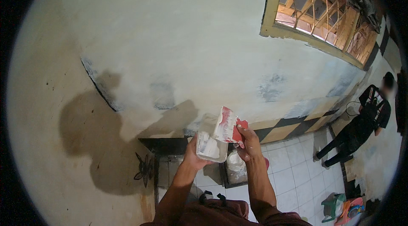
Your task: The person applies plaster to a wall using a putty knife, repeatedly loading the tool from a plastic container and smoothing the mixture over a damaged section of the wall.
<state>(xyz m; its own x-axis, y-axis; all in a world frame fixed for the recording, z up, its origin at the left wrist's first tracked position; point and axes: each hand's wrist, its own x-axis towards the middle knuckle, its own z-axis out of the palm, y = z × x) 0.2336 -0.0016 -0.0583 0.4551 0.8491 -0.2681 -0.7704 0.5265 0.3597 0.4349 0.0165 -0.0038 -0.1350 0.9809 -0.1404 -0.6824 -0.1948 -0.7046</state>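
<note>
Head view. Left hand (193, 156) grips white putty-smeared tray (210, 143) from below, fingers wrapped under its lower edge. Right hand (248, 145) clenched on red-handled scraper (227, 126), blade white with putty, laid against tray's upper right edge. Tray held in front of pale plastered wall (170, 47), just below grey patched band. White sack (236, 166) on tiled floor (293, 170) directly under tray. Wooden window frame (323, 13) far up-right of tray. Person in dark clothes (361, 126) stands well right of tray, by wall base.

Bare wall (178, 35) lies open ahead; window frame (272, 9) bounds the right.
</note>
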